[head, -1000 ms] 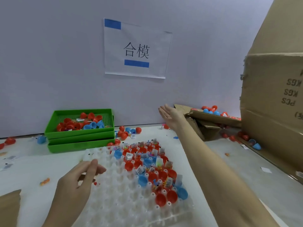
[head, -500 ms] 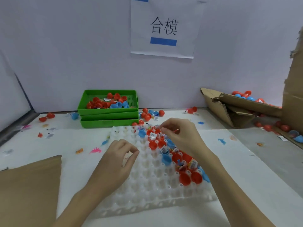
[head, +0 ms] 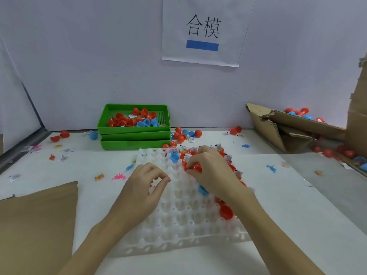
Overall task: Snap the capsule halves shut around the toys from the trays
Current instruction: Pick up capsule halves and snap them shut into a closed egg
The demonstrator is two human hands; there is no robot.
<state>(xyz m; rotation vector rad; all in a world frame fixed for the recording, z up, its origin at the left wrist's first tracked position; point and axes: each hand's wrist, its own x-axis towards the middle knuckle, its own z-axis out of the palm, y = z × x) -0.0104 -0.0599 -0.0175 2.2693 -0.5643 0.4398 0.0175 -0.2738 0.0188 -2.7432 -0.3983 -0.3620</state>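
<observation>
Under right hand [head: 210, 171], red capsule half [head: 195, 168], just beside left hand [head: 146, 185].

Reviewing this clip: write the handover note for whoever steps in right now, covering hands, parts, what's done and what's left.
Right hand pinches a red capsule half over the white cell tray.
Left hand rests on the tray, fingers curled, nothing clearly held.
Tray's right side holds red and blue halves with packeted toys; its left cells are bare.
More halves sit in the green trays and loose on the table.
Done: cannot tell how many are closed.
Left: cap the filled halves in the tray.
</observation>
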